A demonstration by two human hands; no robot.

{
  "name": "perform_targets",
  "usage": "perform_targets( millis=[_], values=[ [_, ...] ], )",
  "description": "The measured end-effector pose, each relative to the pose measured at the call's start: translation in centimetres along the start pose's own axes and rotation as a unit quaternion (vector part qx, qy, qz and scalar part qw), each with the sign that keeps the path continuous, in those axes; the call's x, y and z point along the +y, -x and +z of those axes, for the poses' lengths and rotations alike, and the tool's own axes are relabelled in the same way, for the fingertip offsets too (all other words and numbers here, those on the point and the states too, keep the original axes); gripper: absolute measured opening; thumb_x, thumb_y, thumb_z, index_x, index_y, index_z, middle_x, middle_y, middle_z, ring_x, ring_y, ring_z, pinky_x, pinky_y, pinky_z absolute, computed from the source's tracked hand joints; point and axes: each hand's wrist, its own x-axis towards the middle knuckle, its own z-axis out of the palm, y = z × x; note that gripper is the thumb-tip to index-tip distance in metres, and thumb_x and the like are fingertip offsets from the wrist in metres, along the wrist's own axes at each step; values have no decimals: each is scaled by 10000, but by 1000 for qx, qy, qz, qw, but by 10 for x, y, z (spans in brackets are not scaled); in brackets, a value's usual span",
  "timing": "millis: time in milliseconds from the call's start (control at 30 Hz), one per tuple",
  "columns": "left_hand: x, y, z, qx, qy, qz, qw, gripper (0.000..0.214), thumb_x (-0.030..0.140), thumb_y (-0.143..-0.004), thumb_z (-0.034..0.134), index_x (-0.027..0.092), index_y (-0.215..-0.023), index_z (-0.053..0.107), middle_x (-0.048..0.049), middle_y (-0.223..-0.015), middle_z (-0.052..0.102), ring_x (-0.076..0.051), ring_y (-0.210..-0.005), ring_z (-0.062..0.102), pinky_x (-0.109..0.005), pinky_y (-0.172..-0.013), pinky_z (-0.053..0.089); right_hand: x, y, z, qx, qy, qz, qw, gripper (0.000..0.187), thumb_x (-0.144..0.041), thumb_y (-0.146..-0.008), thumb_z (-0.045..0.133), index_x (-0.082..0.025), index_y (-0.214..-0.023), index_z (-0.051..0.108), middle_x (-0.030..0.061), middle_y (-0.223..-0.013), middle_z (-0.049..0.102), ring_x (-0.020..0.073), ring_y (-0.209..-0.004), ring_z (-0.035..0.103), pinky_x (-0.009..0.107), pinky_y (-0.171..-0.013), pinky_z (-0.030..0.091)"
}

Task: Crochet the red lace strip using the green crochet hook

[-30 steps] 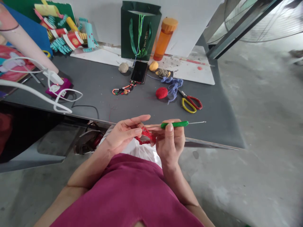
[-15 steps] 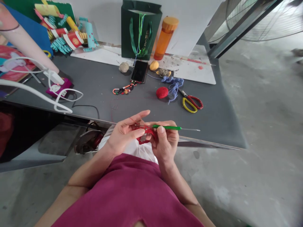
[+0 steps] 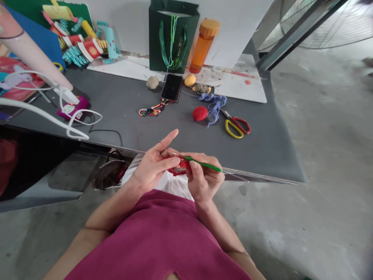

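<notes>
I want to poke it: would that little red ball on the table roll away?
Probably a little: the red ball looks round, so a push could roll it. It seems soft and fuzzy, so likely light. The blue yarn beside it might stop it.

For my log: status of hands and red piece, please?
Left hand pinches red crochet. Right hand grips green hook. Scissors lie apart on table.

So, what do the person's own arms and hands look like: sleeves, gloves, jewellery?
The left arm and right arm are bare, with no sleeves showing on them. The left hand and right hand wear no gloves, and I see no ring, watch or bracelet. The top is a dark pink knit.
</notes>
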Motion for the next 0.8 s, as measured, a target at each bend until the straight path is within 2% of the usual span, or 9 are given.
perform_targets(
  millis=[100,167,233,333,400,533,600,700,800],
  values=[
    [3,0,-3,-8,6,-14,1000,763,171,-739,937,303,-1448,686,66,-772,705,-90,-703,626,-250,-747,494,-3,1,-2,16,26,33,999,136,-391,-986,718,-264,-937,724,-12,-783,830,107,-408,615,233,-363,470],
    [4,-1,-4,-12,11,-19,1000,733,146,-734,924,295,-1419,708,63,-776,701,-89,-701,613,-250,-743,486,-2,2,-7,15,41,33,999,141,-396,-1004,687,-265,-953,704,-29,-747,788,79,-352,531,216,-322,399],
    [5,-2,-6,-18,15,-28,999,689,133,-731,913,284,-1379,736,60,-770,695,-85,-691,601,-247,-728,475,-1,3,-12,15,51,31,998,142,-404,-1022,653,-276,-982,699,-26,-773,752,89,-418,586,219,-358,443],
    [6,-3,-10,-29,24,-51,998,614,119,-719,904,286,-1298,787,60,-755,682,-71,-669,578,-232,-699,454,1,2,-17,24,58,37,997,142,-422,-1026,647,-295,-1007,709,-1,-882,719,124,-609,705,253,-490,574],
    [7,-4,-12,-41,33,-70,996,570,118,-698,906,285,-1236,819,60,-740,675,-67,-664,571,-229,-714,464,0,1,-16,6,15,66,998,130,-429,-1035,633,-314,-1026,694,-8,-872,703,133,-606,709,274,-509,598],
    [9,-5,-12,-69,34,-104,992,524,159,-644,926,263,-1153,856,33,-732,704,-110,-726,627,-276,-835,522,-2,-7,-13,-45,-98,149,983,171,-494,-1040,609,-327,-1011,633,-64,-629,644,157,-464,651,290,-452,568],
    [8,-6,-10,-81,27,-109,990,515,171,-629,935,261,-1131,866,3,-777,743,-146,-798,674,-304,-875,535,-2,-11,-12,-61,-121,185,973,233,-543,-1014,636,-312,-980,626,-68,-596,645,160,-447,644,286,-436,553],
    [3,-6,-7,-79,7,-71,994,484,155,-665,925,283,-1128,868,2,-786,740,-147,-797,689,-299,-832,541,-2,-12,-7,-84,-164,224,957,267,-556,-987,673,-295,-950,630,-79,-590,662,118,-371,551,235,-355,459],
    [-3,-6,-4,-36,-27,-5,999,493,140,-716,912,312,-1174,851,36,-785,703,-93,-690,635,-258,-722,518,-2,-9,0,-76,-202,237,947,287,-539,-909,785,-281,-894,660,-71,-662,737,75,-355,501,181,-310,375]
  ],
)
